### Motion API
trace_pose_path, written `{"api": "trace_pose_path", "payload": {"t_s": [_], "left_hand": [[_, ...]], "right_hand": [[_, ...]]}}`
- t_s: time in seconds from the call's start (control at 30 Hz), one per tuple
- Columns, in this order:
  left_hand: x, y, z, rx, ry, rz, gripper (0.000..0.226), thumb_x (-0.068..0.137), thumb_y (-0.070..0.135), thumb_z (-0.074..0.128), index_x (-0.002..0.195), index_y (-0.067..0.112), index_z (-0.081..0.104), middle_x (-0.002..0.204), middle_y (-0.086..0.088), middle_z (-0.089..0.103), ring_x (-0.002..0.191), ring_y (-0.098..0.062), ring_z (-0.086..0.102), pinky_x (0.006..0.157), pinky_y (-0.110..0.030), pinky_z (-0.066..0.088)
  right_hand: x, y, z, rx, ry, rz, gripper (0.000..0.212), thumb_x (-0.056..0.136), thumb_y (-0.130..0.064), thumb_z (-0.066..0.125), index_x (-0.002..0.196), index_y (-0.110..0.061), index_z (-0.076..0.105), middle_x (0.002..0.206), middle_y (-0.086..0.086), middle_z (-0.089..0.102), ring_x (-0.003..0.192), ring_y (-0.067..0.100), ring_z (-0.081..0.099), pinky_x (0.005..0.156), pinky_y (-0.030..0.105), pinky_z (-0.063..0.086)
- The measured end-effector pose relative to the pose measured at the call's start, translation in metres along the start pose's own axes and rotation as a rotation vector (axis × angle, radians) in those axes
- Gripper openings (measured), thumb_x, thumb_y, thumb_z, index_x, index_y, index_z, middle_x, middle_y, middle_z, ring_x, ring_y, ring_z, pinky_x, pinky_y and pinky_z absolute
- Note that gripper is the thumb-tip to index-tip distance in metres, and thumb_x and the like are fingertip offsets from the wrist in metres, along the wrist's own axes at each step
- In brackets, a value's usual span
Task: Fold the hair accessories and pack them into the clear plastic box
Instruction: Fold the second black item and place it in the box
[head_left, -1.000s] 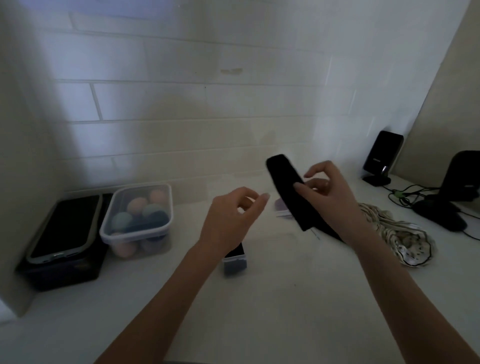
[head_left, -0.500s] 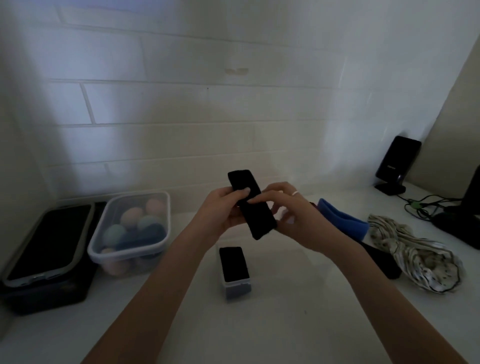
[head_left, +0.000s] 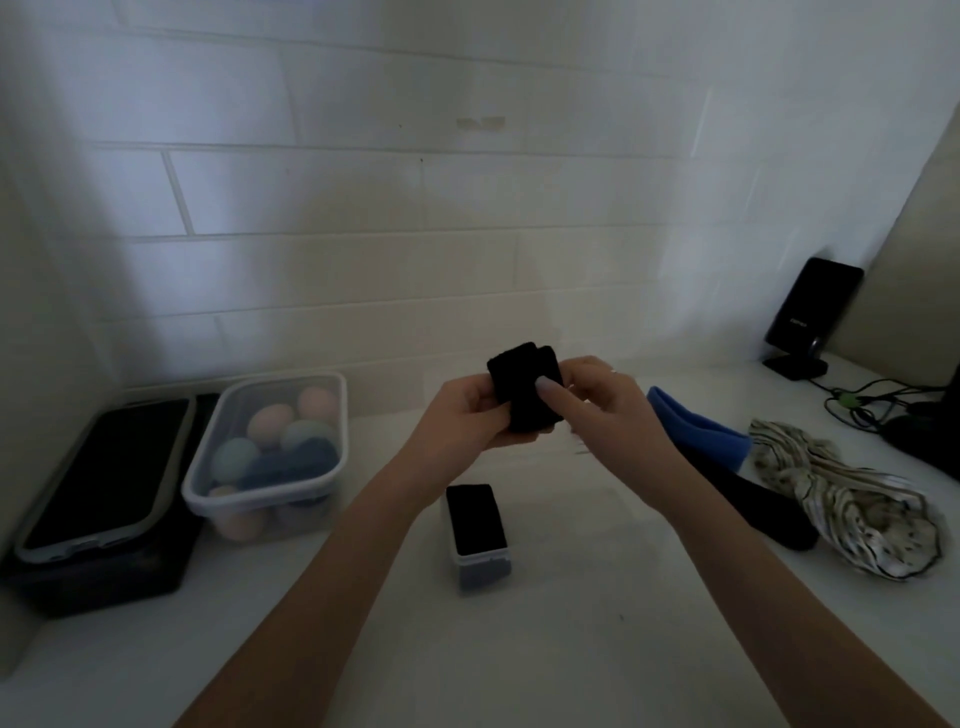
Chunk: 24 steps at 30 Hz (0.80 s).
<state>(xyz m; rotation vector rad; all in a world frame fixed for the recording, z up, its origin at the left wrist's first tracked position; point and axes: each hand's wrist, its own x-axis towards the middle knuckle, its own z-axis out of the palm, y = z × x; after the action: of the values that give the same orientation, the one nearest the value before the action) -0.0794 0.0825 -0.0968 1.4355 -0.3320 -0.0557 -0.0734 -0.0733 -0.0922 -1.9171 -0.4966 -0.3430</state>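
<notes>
You are gripping the folded black headband (head_left: 524, 394) with your left hand (head_left: 465, 415) and pinching it with your right hand (head_left: 605, 402), holding it in the air above the small clear plastic box (head_left: 480, 540). That box is sitting on the white counter (head_left: 597, 597), one black piece lying inside. Right of the box, a blue headband (head_left: 696, 428) and a striped headband (head_left: 841, 499) are lying.
</notes>
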Motion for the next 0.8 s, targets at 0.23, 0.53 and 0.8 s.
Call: {"api": "trace_pose_path", "payload": {"t_s": [0.23,0.53,0.8], "left_hand": [[-0.004,0.003,0.001,0.091,-0.09,-0.046,0.021,0.091,-0.001,0.05,0.098,0.01,0.066,0.079,0.001,0.075,0.072,-0.019,0.073,0.066,-0.02,0.056],[-0.001,0.007,0.002,-0.024,0.065,-0.088,0.017,0.094,0.013,0.049,0.087,0.008,0.064,0.075,-0.007,0.07,0.066,-0.018,0.071,0.062,-0.028,0.059],[-0.002,0.003,-0.005,0.099,0.088,0.037,0.014,0.091,0.012,0.056,0.087,0.011,0.069,0.07,0.004,0.074,0.071,-0.012,0.072,0.063,-0.022,0.057]], "right_hand": [[0.0,-0.005,0.005,0.116,0.061,-0.004,0.025,0.091,-0.014,0.058,0.08,0.008,0.059,0.073,0.02,0.059,0.066,0.019,0.057,0.057,0.033,0.048],[-0.004,-0.003,0.004,0.223,0.088,0.087,0.02,0.082,-0.01,0.068,0.082,-0.011,0.048,0.081,0.018,0.058,0.078,0.027,0.059,0.072,0.047,0.052],[-0.008,-0.012,0.005,0.284,-0.011,0.142,0.026,0.088,-0.016,0.062,0.112,-0.022,0.054,0.096,0.02,0.066,0.078,0.022,0.071,0.06,0.033,0.059]]}}
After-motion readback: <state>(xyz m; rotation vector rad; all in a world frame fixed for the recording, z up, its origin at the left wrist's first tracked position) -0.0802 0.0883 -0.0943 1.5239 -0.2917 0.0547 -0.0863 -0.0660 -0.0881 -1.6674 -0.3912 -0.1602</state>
